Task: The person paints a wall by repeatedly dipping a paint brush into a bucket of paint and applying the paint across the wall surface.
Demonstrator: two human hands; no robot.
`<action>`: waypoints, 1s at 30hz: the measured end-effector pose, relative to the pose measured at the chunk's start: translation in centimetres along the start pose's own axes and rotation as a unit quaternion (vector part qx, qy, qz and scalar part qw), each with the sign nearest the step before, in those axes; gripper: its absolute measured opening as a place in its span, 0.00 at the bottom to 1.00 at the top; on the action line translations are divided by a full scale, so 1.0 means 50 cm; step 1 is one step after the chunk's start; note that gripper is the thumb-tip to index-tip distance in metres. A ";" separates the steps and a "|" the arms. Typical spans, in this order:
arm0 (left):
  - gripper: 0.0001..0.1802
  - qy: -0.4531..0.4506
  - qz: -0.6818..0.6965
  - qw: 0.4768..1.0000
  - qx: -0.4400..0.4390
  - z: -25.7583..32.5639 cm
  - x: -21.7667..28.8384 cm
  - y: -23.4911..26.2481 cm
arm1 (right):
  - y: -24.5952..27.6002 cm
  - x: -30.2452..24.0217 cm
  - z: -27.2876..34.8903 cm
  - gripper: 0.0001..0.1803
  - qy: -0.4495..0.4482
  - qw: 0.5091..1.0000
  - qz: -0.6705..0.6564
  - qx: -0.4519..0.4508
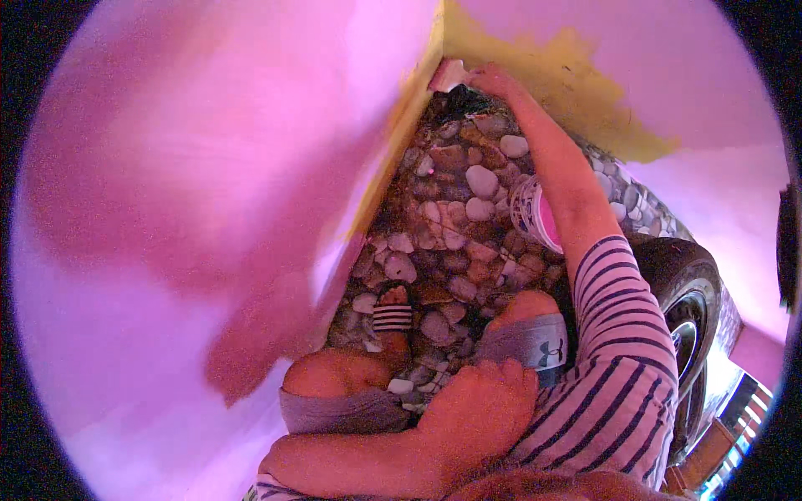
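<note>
At the far end, low in the corner where two walls meet, my right hand (493,81) is closed on a wide flat paintbrush (449,76). The brush's pale, pinkish end touches the corner by a yellow band of wall (535,67). Beneath my right forearm stands a clear plastic bucket (526,209) with pink inside, partly covered by the arm. My left hand (489,401) rests across my lap near my right knee, its fingers curled in. Whatever its palm may hold is hidden.
Rounded stones (482,180) cover the ground between the walls. The left wall (167,167) has darker pink patches. A dark wheel (687,275) stands close at my right. My sandalled foot (393,316) is on the stones, and a dark hollow (462,103) lies below the corner.
</note>
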State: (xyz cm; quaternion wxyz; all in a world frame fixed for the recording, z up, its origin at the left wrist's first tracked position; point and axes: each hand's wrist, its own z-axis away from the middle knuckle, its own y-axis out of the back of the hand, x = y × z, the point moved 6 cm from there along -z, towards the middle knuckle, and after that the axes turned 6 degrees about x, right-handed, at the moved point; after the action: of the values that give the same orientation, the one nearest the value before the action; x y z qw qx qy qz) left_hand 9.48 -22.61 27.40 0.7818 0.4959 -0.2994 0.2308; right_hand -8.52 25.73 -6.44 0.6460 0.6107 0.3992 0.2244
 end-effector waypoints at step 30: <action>0.13 0.062 -0.047 0.996 -0.042 0.016 -0.032 -0.004 | 0.021 -0.257 0.056 0.23 -0.062 0.997 -0.028 0.047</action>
State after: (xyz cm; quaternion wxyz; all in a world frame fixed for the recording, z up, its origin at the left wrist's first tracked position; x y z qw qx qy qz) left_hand 8.30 -23.52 26.40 0.8292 0.4608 -0.2361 0.2108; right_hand -13.54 14.19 -2.50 0.6463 0.6418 0.3850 0.1489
